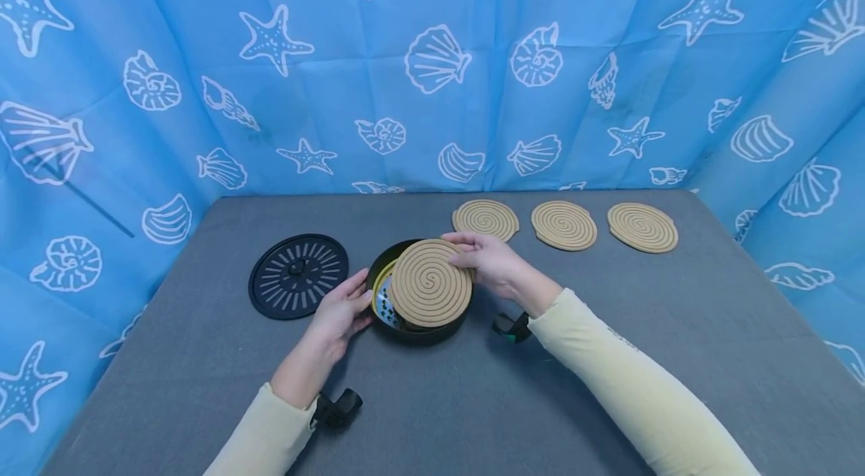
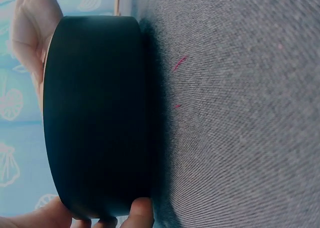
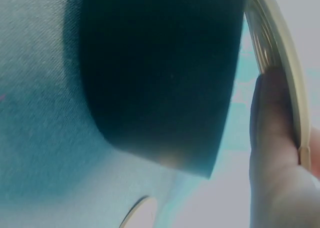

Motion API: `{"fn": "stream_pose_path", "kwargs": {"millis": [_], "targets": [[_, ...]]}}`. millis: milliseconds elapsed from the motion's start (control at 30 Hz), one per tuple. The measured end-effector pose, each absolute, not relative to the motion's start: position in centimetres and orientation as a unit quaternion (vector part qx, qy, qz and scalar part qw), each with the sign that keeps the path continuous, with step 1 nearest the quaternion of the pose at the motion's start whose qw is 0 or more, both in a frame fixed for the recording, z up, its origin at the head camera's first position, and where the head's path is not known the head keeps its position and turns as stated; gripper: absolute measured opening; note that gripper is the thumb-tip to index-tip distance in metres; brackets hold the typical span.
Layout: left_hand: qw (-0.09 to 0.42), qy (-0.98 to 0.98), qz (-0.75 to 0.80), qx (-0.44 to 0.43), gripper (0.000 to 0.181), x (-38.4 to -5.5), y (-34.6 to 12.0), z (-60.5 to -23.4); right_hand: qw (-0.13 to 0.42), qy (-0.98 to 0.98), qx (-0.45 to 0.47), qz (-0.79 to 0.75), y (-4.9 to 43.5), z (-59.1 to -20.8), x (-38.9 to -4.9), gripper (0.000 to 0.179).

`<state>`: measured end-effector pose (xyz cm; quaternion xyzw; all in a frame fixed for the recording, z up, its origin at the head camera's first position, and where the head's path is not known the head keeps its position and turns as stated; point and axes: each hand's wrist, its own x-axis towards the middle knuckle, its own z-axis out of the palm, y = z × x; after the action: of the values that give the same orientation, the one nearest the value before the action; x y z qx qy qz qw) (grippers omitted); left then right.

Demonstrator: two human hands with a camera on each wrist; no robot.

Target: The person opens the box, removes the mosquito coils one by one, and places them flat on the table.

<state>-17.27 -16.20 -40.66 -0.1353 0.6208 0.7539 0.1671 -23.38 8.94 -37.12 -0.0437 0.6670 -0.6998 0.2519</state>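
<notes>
A tan spiral mosquito coil [image 1: 431, 283] is tilted over the mouth of a round black tin [image 1: 414, 337]. My right hand [image 1: 492, 263] pinches the coil's upper right edge between thumb and fingers. In the right wrist view the coil [image 3: 295, 83] stands above the tin's side wall [image 3: 160, 73]. With thumb and fingers my left hand [image 1: 341, 308] grips the tin's left side; the left wrist view shows its fingers against the dark wall [image 2: 97, 118]. Something yellow-edged with a pale, dark-marked face [image 1: 385, 300] shows inside the tin. The coil covers most of the inside.
A slotted black lid [image 1: 298, 277] with a small central knob lies left of the tin. Along the table's back lie three more mosquito coils: one [image 1: 485, 220] behind my right hand, a middle one [image 1: 564, 225] and one [image 1: 642, 227] at right. A blue shell-print curtain [image 1: 432, 115] hangs behind.
</notes>
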Motion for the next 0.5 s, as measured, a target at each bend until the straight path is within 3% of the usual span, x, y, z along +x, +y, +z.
{"fn": "stream_pose_path", "kwargs": {"millis": [500], "targets": [[0.17,0.622,0.756,-0.111,0.053,-17.0,-16.3,-40.7,0.192,0.643,-0.016,-0.742,13.7,-36.4,-22.0,0.054]]}}
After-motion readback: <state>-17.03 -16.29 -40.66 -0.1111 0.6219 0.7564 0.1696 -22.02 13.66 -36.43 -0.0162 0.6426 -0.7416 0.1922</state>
